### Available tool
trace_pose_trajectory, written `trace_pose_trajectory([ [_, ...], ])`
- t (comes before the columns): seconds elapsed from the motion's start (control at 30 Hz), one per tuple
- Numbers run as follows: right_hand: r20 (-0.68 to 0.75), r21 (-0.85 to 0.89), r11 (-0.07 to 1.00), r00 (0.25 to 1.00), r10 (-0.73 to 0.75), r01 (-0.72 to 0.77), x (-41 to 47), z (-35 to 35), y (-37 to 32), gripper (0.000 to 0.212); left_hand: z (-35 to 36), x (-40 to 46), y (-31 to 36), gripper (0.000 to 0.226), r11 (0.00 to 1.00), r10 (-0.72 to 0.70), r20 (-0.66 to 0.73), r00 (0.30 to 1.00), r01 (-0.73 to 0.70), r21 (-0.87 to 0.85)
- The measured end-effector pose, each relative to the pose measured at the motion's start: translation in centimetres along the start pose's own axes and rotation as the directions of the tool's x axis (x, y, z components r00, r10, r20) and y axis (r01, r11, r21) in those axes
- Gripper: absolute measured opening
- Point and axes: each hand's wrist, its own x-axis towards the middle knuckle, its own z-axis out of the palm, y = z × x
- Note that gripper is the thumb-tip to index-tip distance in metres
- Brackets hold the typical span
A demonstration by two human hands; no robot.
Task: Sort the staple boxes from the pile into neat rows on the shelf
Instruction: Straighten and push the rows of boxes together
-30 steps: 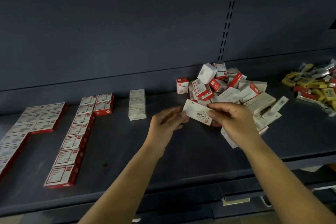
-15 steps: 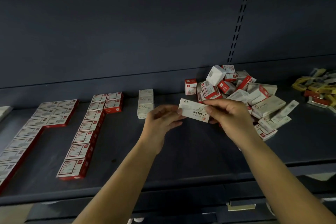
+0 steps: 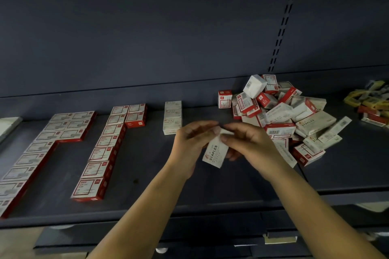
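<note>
Head view: left hand and right hand pinch staple box, top hidden.

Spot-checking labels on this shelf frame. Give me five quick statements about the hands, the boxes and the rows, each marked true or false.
1. Both hands hold one white STAPLES box. True: the left hand and the right hand pinch its upper end.
2. The held box rests flat on the shelf. False: it hangs tilted from the fingers.
3. The unsorted pile lies to the right of the hands. True.
4. The red-and-white rows stand to the right of the pile. False: they lie left of the hands.
5. The short white stack sits between the red-and-white rows and the pile. True.
</note>
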Motion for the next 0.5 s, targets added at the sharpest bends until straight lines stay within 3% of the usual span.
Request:
trace_pose_trajectory([
  [0.17,-0.042,0.263,0.962,0.995,0.090,-0.076,0.3,1.2,0.3,0.011,-1.3,-0.3,0.0,0.026,0.998,-0.064,-0.033,0.997,0.063,-0.025],
  [0.3,-0.034,0.483,0.866,0.986,0.162,-0.126,0.6,2.1,0.3,0.017,-2.6,-0.7,0.0,0.038,0.985,-0.113,-0.053,0.992,0.105,-0.134],
  [0.5,0.015,0.533,0.827,0.979,0.203,-0.179,1.2,3.8,0.4,0.018,-4.7,-1.3,0.2,0.032,0.977,-0.114,-0.080,0.990,0.097,-0.192],
])
